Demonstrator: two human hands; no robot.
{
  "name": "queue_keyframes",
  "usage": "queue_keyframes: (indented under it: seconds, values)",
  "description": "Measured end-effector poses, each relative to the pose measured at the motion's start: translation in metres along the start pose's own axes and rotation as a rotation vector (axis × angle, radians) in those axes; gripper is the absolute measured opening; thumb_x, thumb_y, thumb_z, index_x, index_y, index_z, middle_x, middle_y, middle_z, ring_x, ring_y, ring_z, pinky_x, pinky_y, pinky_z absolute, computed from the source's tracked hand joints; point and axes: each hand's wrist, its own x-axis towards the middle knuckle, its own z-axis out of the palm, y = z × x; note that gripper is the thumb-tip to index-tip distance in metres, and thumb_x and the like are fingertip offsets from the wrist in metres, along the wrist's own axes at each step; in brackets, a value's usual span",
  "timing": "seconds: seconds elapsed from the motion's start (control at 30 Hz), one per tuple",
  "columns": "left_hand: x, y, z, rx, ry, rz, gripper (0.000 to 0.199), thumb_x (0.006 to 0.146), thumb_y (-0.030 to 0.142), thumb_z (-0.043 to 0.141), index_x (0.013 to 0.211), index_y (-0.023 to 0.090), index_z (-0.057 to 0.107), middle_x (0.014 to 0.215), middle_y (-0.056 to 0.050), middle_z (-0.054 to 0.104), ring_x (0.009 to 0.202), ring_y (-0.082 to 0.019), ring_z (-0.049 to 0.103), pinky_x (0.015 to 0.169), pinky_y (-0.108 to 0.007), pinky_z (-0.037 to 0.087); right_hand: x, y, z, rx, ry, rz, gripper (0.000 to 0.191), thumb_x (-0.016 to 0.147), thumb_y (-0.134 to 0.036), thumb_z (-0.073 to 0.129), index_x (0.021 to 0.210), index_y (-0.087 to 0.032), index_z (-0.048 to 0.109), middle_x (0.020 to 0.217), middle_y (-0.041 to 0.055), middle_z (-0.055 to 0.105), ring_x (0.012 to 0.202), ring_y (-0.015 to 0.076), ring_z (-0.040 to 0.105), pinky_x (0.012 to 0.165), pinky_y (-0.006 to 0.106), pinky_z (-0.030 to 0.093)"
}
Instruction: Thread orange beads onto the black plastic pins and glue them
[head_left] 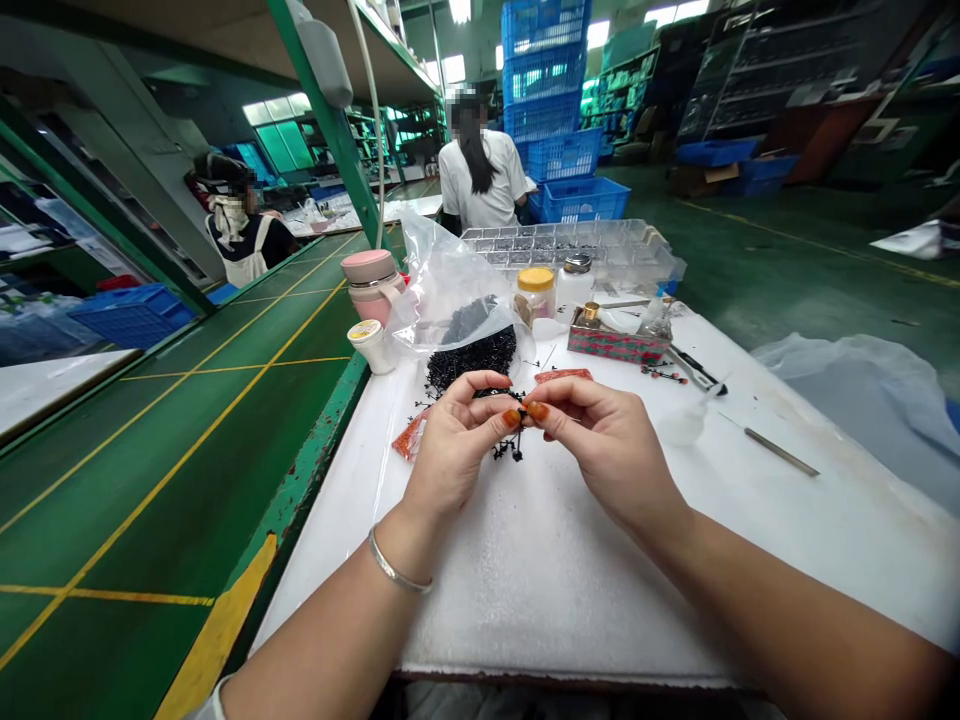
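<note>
Over the middle of the white table (510, 580), my left hand (469, 435) and my right hand (600, 430) meet at the fingertips. Both pinch a small black part (523, 418), mostly covered by the thumbs. Below the fingertips, several small black pieces (516, 450) lie on the table. Behind the hands a pile of black parts (480, 355) spills from a clear plastic bag (442, 290). One red packet (409, 437) lies left of my left hand, and another red packet (562, 375) is just beyond my right fingers.
A pink mug (371, 285), white cup (369, 345), yellow-lidded jar (535, 295) and patterned box (619, 338) stand farther back. A thin metal tool (782, 452) lies at right. The green belt (225, 400) runs along the left. Two people sit beyond, near blue crates (544, 70).
</note>
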Motion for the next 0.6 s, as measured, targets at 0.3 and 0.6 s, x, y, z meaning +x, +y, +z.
queue_keyframes:
  seconds: [0.3, 0.6]
  values:
    - [0.0008, 0.0042, -0.0014, 0.012, -0.022, 0.027, 0.033, 0.074, 0.021, 0.079, 0.101, 0.02, 0.06, 0.077, -0.001, 0.074, 0.072, -0.012, 0.067, 0.073, -0.023, 0.049, 0.0004, -0.0053, -0.0058, -0.095, -0.033, -0.071, 0.011, 0.082, -0.028, 0.07, 0.086, -0.019, 0.075, 0.086, 0.0043, 0.07, 0.08, 0.0171, 0.064, 0.067, 0.028, 0.051]
    - [0.0012, 0.0032, -0.003, 0.031, 0.008, 0.057, 0.036, 0.073, 0.021, 0.08, 0.104, 0.02, 0.062, 0.074, 0.0, 0.072, 0.074, -0.011, 0.065, 0.073, -0.023, 0.048, -0.0016, -0.0054, -0.0062, -0.276, -0.031, -0.196, 0.011, 0.083, -0.027, 0.07, 0.09, -0.025, 0.078, 0.085, 0.0054, 0.071, 0.09, 0.0216, 0.064, 0.071, 0.032, 0.052]
